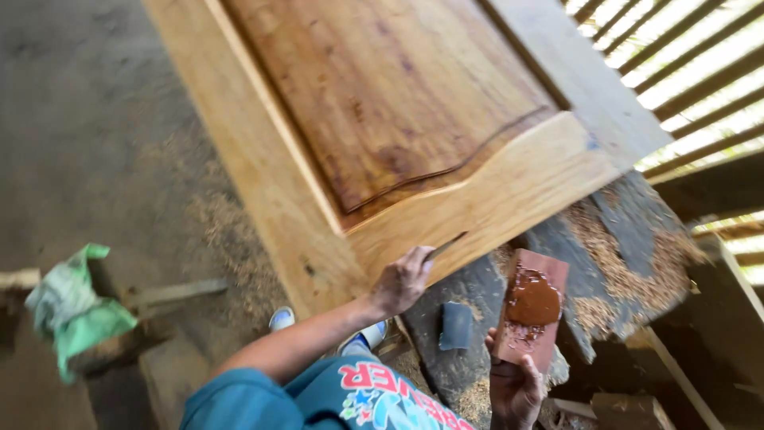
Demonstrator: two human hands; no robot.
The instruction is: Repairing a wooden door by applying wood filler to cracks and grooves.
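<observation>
Left hand was clamped on a thin blade touching the door panel edge; right hand gripped the putty-smeared board just right, long axis upright.

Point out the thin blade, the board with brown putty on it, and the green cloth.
thin blade (446,246), head view, on the middle of its narrow metal strip.
putty board (532,306), head view, on the brown paste heaped on its face.
green cloth (76,314), head view, on its crumpled middle.

Dusty grey floor, sawdust strewn over it, crumpled green bag, wooden door panel above
</observation>
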